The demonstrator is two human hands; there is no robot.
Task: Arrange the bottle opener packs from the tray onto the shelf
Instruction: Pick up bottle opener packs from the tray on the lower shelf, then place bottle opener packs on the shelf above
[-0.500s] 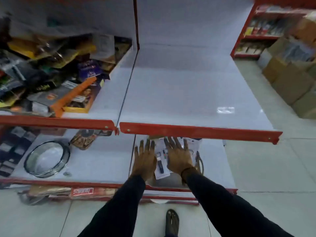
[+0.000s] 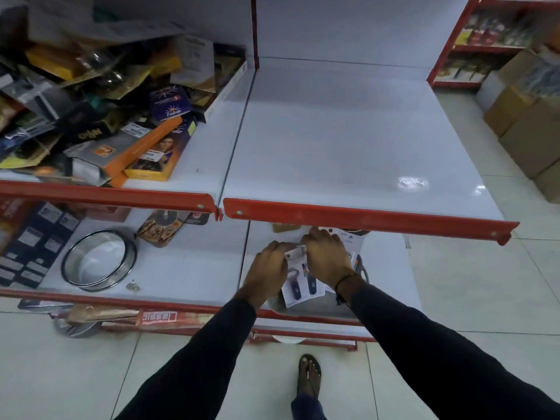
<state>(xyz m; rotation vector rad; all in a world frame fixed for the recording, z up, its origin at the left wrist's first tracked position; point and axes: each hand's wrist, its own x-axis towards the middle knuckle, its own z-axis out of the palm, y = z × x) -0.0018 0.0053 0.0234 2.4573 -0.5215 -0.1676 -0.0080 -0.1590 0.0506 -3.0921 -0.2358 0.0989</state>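
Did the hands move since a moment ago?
Yes. The left hand and right hand were flat with fingers spread near the red shelf edge; now both have curled and closed on the bottle opener packs.

**Counts on the shelves**

You have two hands in view: left hand and right hand. Two white carded bottle opener packs with dark blue handles show clearly; others are hidden. One round steel tray, one round steel ring pan, one sandalled foot.
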